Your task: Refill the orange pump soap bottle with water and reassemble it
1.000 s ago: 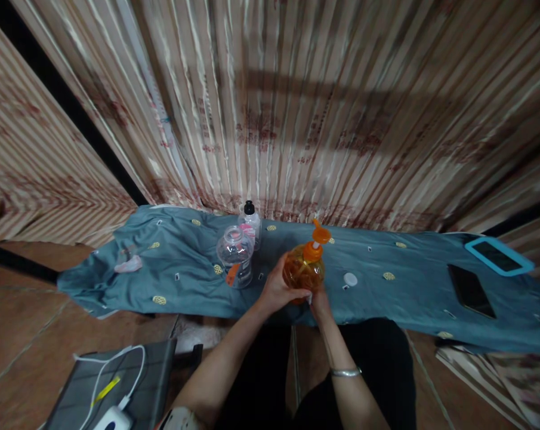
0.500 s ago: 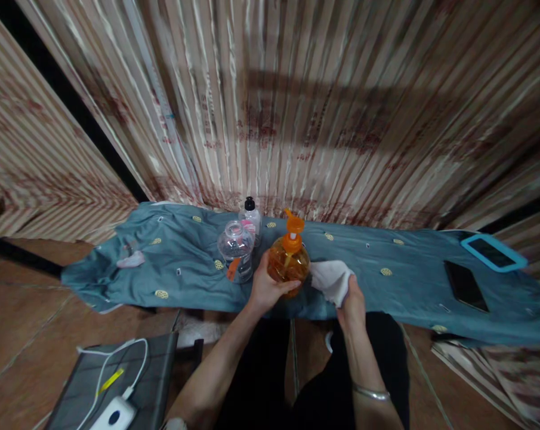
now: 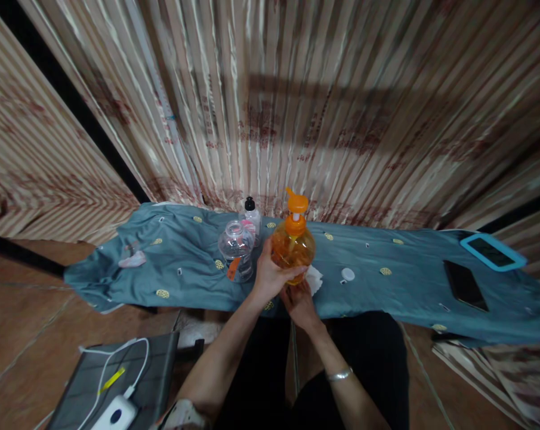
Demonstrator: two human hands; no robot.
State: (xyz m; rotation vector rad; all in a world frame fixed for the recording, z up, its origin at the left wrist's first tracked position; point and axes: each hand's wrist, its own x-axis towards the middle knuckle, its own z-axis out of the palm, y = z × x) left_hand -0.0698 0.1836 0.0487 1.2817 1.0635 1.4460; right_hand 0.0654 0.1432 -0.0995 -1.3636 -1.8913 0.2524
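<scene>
orange pump bottle (image 3: 293, 243): in front of the person, near the bench's front edge, pump upward; whether its base rests on the fabric is hidden by the hands.
left hand (image 3: 271, 273): fingers curled around the bottle's rounded side, thumb across the front, probably because a round body needs a broad grip to stay steady.
right hand (image 3: 299, 303): low by the base, seemingly to support or reach the underside; its fingertips are hidden, so i cannot tell how tightly they close.
white cloth (image 3: 314, 279): shows beside the base, just beyond the right hand; whether the fingers pinch it is unclear.
clear open-necked bottle (image 3: 235, 243): upright left of the pump bottle, apart from it, perhaps to leave the hands room.
black-capped bottle (image 3: 250, 218): stands close behind the clear one.
round white lid (image 3: 348, 275): flat on the right, well apart from the phone (image 3: 465, 285) and blue-framed tablet (image 3: 493, 251).
bench cover (image 3: 368, 289): wrinkled teal fabric with yellow pineapple prints.
room: striped, red-patterned curtain (image 3: 270, 89) behind; brown tiled floor (image 3: 23, 334); grey stool (image 3: 156, 373) with a white cabled device (image 3: 115, 414).
</scene>
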